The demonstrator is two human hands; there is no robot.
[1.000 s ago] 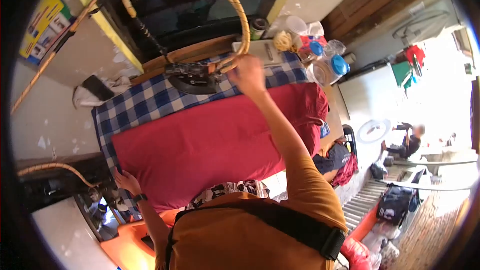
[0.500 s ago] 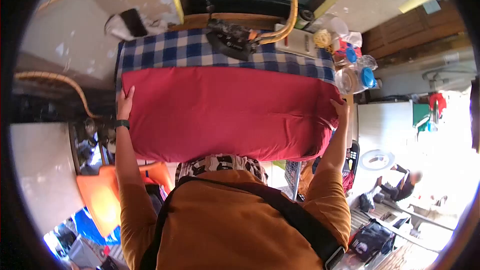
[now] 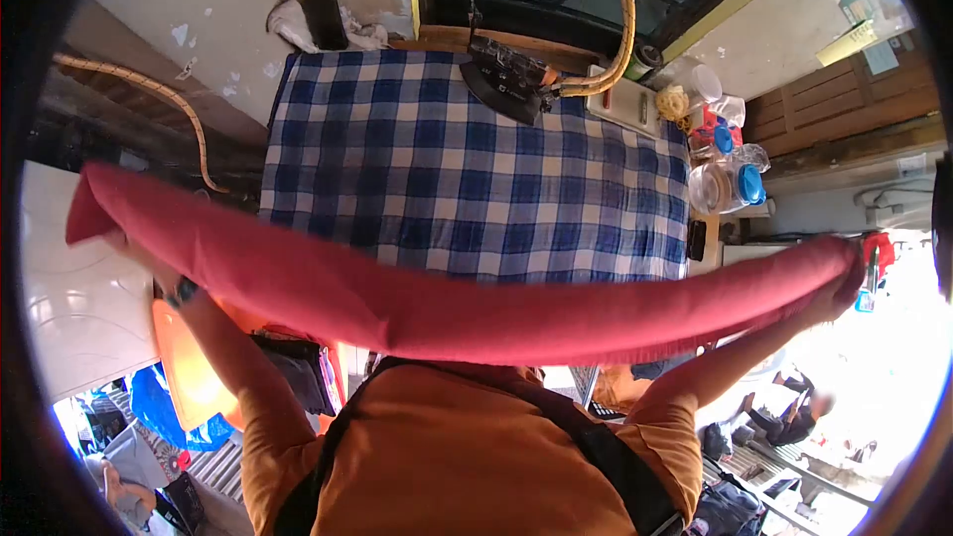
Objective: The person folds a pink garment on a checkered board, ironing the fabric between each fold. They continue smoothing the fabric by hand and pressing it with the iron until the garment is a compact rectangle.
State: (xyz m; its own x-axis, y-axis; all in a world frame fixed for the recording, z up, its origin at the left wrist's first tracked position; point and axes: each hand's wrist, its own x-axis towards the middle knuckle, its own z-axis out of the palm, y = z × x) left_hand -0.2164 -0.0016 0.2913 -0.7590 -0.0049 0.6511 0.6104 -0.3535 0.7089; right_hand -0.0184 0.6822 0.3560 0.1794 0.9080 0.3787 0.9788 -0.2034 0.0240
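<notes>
A long red cloth (image 3: 427, 313) is stretched between my two hands, sagging in the middle across the front of my body. My left hand (image 3: 129, 250) grips its left end, out beyond the table's left side; the cloth partly covers the fingers. Far to the right, my right hand (image 3: 836, 302) holds the other end, mostly hidden behind the fabric. Below the cloth's upper edge, the front of the blue-and-white checked cover (image 3: 467, 179) on the table is hidden. A dark iron (image 3: 504, 79) rests at the back of this cover, well away from both hands.
A striped hose (image 3: 623, 20) runs up from the iron. Plastic jars with blue lids (image 3: 749, 184) stand at the table's right edge. An orange chair (image 3: 189, 377) is at lower left. People sit at lower right (image 3: 794, 412) and lower left (image 3: 124, 486).
The red cloth has been lifted off the checked cover and drawn back towards me. My hands have spread wider apart, stretching it, and more of the checked cover shows.
</notes>
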